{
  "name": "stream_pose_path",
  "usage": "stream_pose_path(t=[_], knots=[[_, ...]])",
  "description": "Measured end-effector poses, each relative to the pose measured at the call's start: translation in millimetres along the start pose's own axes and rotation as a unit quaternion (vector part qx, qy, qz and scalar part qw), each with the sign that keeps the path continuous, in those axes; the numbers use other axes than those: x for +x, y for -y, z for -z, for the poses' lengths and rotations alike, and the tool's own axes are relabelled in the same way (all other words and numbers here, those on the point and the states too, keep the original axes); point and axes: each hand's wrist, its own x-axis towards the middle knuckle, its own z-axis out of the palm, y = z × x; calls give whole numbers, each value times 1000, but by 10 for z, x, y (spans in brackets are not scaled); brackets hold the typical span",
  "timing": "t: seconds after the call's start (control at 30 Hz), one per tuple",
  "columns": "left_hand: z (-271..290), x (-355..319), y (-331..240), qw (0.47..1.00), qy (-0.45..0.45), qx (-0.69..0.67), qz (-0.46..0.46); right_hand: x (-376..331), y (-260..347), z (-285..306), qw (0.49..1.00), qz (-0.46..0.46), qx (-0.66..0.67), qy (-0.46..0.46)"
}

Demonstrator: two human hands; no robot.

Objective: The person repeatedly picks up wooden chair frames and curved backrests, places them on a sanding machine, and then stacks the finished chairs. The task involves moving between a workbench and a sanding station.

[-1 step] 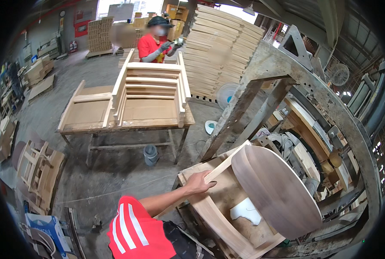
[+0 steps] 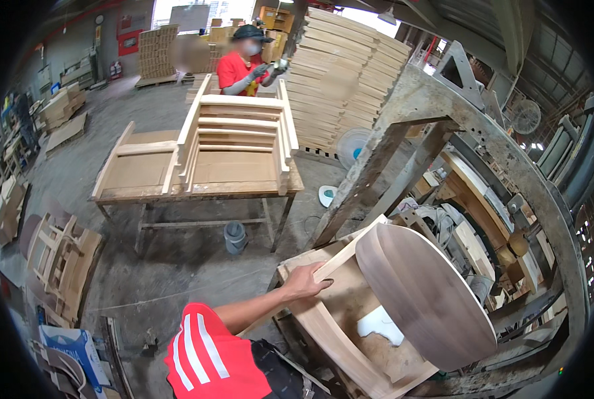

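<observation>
My left hand (image 2: 303, 282) reaches in from a red sleeve and is closed around the corner of a light wooden chair frame (image 2: 333, 339). From that corner a straight rail runs to a broad, curved, dark brown chair back panel (image 2: 425, 296), which leans over the right side of the frame. The frame rests on a wooden work surface (image 2: 343, 292), and a white irregular sheet (image 2: 380, 326) shows through its opening. My right hand does not appear in the picture.
A heavy metal frame (image 2: 437, 100) rises on the right. Across the floor, a table (image 2: 230, 193) bears wooden chair frames; a person (image 2: 244, 70) in red stands behind it. A grey bucket (image 2: 234, 237), white scale (image 2: 327, 195) and wooden pieces (image 2: 57, 266) are on the floor.
</observation>
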Motion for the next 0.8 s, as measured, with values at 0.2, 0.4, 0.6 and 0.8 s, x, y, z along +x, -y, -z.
stream_pose_path(t=[0.2, 0.4, 0.6, 0.8], knots=[[630, -840, 1, 997, -78, 20, -1, -334, 47, -59, 999, 38, 13, 14], [1403, -1369, -203, 997, -69, -2, 36, -811, 84, -152, 998, 57, 15, 29], [2298, -1624, -143, 983, -183, 8, 4, -1235, 251, -377, 996, 73, 9, 42], [3526, -1841, 52, 962, -271, -29, 6, -1684, 646, -860, 994, 77, -11, 70]])
